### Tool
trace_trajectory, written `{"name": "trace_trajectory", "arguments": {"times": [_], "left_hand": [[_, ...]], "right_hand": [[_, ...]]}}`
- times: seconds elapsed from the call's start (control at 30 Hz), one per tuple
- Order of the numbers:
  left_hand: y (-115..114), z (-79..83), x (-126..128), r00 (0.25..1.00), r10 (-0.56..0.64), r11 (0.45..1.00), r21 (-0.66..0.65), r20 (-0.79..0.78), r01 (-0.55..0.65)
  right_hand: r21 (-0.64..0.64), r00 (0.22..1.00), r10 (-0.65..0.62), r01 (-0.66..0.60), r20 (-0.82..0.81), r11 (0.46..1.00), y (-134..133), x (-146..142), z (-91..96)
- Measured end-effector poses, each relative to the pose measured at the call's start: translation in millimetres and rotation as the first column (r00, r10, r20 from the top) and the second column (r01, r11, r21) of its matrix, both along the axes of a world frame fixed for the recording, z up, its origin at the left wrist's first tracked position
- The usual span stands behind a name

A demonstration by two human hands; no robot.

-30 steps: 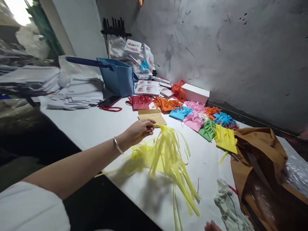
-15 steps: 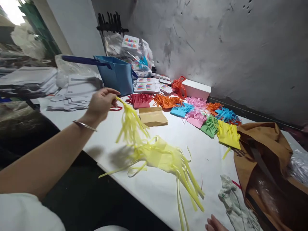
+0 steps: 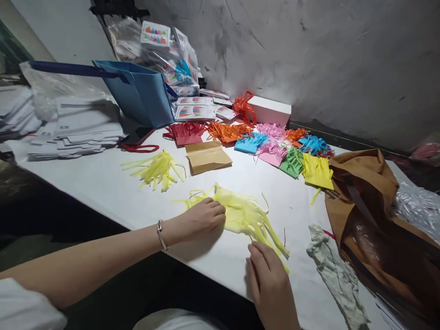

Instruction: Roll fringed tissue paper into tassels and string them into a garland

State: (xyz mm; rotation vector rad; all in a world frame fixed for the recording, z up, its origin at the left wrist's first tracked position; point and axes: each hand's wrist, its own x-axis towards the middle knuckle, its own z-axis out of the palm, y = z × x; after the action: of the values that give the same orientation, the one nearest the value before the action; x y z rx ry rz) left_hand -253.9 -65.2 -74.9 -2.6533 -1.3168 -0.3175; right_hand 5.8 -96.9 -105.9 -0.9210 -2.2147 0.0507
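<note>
My left hand [image 3: 202, 216] rests on the near pile of yellow fringed paper [image 3: 242, 213], fingers curled and pressing its left side against the white table [image 3: 113, 192]. My right hand [image 3: 270, 279] comes up from the bottom edge, its fingertips touching the strip ends at the pile's lower right; the fingers look bent, with nothing clearly gripped. A second, smaller bundle of yellow fringed paper [image 3: 156, 169] lies apart on the table to the upper left, touched by neither hand.
A brown paper envelope [image 3: 207, 157] lies beyond the pile. Behind it sit several coloured fringed paper pieces [image 3: 275, 149], a white box [image 3: 270, 110], a blue bag [image 3: 140, 94] and card packs. A brown bag [image 3: 371, 201] and crumpled cloth [image 3: 335, 272] lie right.
My left hand lifted a bunch of yellow strips, carried it left and left it on the table, then came back down onto the main pile. My right hand moved up to the strip ends.
</note>
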Motion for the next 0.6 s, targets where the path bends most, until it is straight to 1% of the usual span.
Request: {"name": "trace_trajectory", "arguments": {"times": [0.07, 0.17, 0.23, 0.3, 0.33, 0.4, 0.5, 0.57, 0.6], "left_hand": [[-5, -4.1, 6, 0.999, -0.054, 0.998, -0.011, 0.003, 0.054], [-10, -4.0, 14, 0.982, -0.14, 0.99, -0.009, 0.13, 0.142], [-14, -4.4, 21, 0.966, -0.197, 0.979, -0.008, 0.17, 0.201], [-19, -5.7, 30, 0.962, -0.237, 0.971, 0.0, 0.137, 0.239], [-21, -6.4, 33, 0.962, -0.248, 0.969, 0.006, 0.112, 0.249], [-23, -6.7, 40, 0.961, -0.264, 0.964, -0.001, 0.082, 0.265], [-23, -4.0, 47, 0.955, -0.281, 0.954, -0.076, 0.097, 0.289], [-18, -0.9, 49, 0.969, -0.233, 0.962, -0.123, 0.082, 0.242], [-15, 0.8, 47, 0.982, -0.177, 0.973, -0.14, 0.06, 0.184]], "right_hand": [[0.032, 0.996, 0.024, -0.027, 0.082, 0.999, 6, -12, 0.0], [0.104, 0.987, 0.028, -0.045, 0.157, 0.994, 13, -26, -1.8], [0.127, 0.986, -0.037, 0.017, 0.161, 0.992, 14, -30, -1.7], [0.157, 0.981, -0.126, 0.102, 0.149, 0.982, 11, -29, -0.4], [0.177, 0.978, -0.146, 0.119, 0.148, 0.977, 9, -28, 0.1], [0.215, 0.982, -0.132, 0.101, 0.136, 0.971, 3, -23, -0.4], [0.214, 0.989, -0.09, 0.064, 0.117, 0.975, -3, -14, -7.5], [0.202, 0.99, -0.103, 0.083, 0.093, 0.976, -6, -8, -14.4], [0.199, 0.991, -0.106, 0.087, 0.086, 0.976, -7, -5, -17.5]]}}
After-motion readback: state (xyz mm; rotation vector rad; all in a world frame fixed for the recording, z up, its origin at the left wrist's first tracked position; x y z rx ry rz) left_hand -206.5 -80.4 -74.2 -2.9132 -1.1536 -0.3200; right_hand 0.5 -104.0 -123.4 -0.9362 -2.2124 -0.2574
